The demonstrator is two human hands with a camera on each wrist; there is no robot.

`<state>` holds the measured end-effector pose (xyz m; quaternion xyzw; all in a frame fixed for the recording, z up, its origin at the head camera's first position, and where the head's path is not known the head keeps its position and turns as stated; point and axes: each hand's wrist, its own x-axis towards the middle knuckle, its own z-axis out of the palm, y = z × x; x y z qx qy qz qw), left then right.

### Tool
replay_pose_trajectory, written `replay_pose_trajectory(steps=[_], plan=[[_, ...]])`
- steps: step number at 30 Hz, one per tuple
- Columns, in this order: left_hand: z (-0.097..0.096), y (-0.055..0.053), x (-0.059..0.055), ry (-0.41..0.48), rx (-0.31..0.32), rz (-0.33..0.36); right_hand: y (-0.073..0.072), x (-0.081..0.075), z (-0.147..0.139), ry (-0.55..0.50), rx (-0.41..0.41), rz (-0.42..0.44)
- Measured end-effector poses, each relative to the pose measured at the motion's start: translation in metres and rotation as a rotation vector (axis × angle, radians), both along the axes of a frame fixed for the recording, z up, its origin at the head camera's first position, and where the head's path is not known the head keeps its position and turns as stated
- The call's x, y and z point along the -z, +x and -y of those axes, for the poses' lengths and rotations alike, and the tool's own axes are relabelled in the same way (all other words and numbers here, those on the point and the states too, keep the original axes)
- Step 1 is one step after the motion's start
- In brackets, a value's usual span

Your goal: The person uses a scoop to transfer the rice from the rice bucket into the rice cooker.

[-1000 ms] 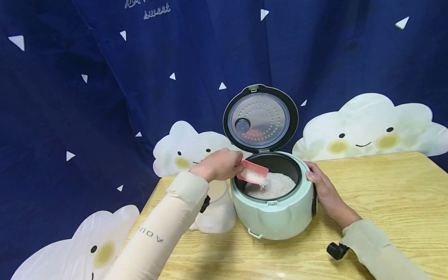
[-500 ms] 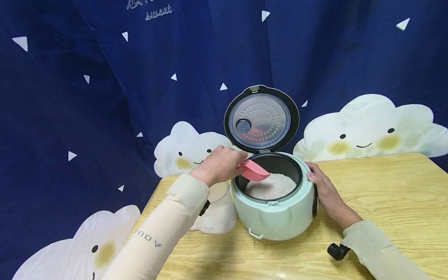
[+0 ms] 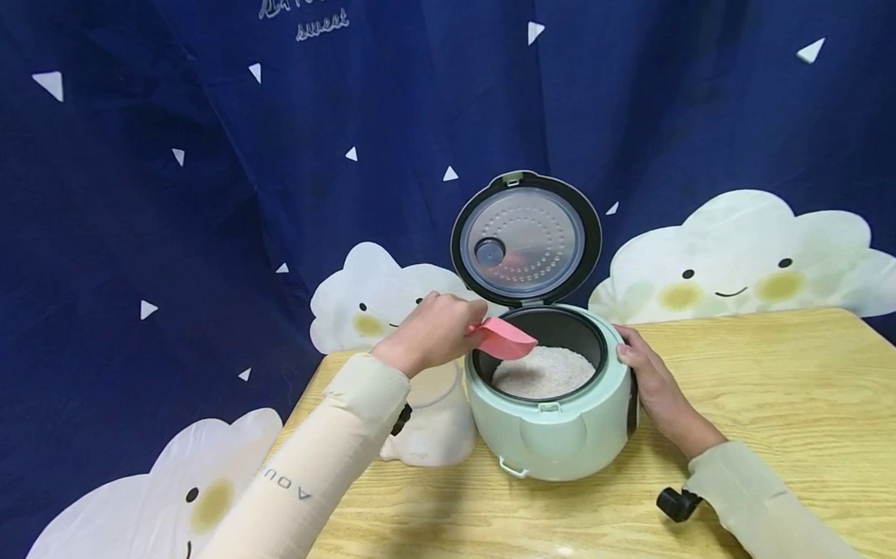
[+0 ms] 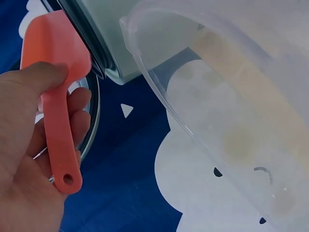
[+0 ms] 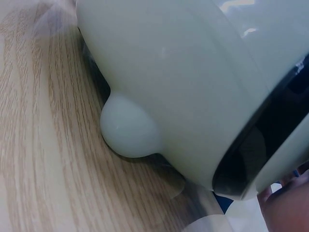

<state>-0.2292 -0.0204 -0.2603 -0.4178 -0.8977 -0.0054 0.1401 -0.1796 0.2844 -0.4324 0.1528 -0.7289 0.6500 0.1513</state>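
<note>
My left hand (image 3: 438, 326) grips the handle of a pink rice scoop (image 3: 505, 339) above the cooker's opening. In the left wrist view the thumb presses on the neck of the scoop (image 4: 58, 48), with the fingers behind its handle. The scoop is tipped with its underside toward the head camera, so its inside is hidden there. Below it, white rice (image 3: 548, 373) is heaped in the dark inner pot of a mint-green rice cooker (image 3: 556, 441), whose lid (image 3: 525, 243) stands up. My right hand (image 3: 655, 383) rests against the cooker's right side, thumb at the rim.
A translucent plastic container (image 3: 431, 434) stands left of the cooker, partly under my left forearm; its rim (image 4: 159, 92) shows large in the left wrist view. The wooden table (image 3: 768, 382) ends at a dark blue cloud-printed curtain (image 3: 380, 91) behind.
My left hand has turned the scoop over: rice was sliding off it into the pot, and now its underside faces up. The scoop has shifted slightly left since. My right hand stays put.
</note>
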Motion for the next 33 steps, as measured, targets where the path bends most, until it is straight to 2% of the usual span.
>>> replay_pose_trajectory(steps=[4, 8, 15, 21, 27, 33], plan=[[0.008, 0.0, 0.001, 0.067, -0.014, -0.016, 0.0, 0.0, 0.0, 0.003, 0.006, 0.003], [0.023, 0.004, 0.005, 0.155, -0.02, -0.075, 0.0, 0.001, 0.001, 0.007, 0.004, 0.007], [0.052, 0.022, 0.014, 0.283, -0.028, -0.203, -0.001, 0.0, 0.001, 0.012, -0.002, 0.019], [0.075, 0.04, 0.023, 0.36, -0.054, -0.256, 0.001, 0.001, 0.0, -0.018, 0.005, 0.013], [0.099, 0.049, 0.035, 0.463, -0.095, -0.324, 0.002, 0.002, 0.001, -0.017, 0.005, 0.011], [0.114, 0.063, 0.042, 0.548, -0.055, -0.417, 0.0, 0.0, 0.001, -0.029, 0.005, 0.013]])
